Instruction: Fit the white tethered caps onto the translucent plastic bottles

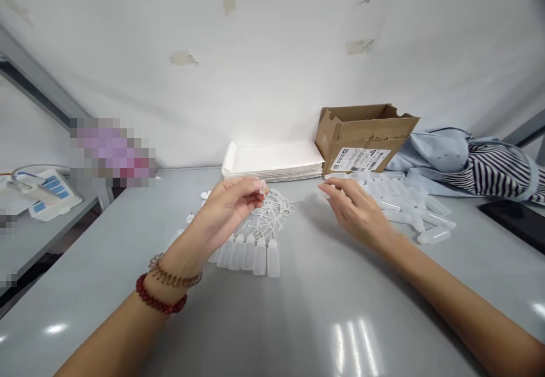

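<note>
My left hand [232, 204] is closed in a pinch on a small white plastic piece [263, 187], whose lower part the fingers hide. Just beyond it lies a tangle of thin white straps [275, 209]. Below the straps, several small translucent plastic bottles [260, 256] lie in a row, part of it covered by my left wrist. My right hand [355, 209] hovers over the table with fingers stretched out to the left, and I see nothing in it. Right behind that hand is a pile of loose translucent bottles [434, 235].
A stack of white envelopes [272, 158] lies against the wall beside an open cardboard box [370, 138]. Bundled light blue and striped cloth [438, 153] and a black phone [515, 223] are at the right. A white device [55, 195] sits on a neighbouring surface at the left.
</note>
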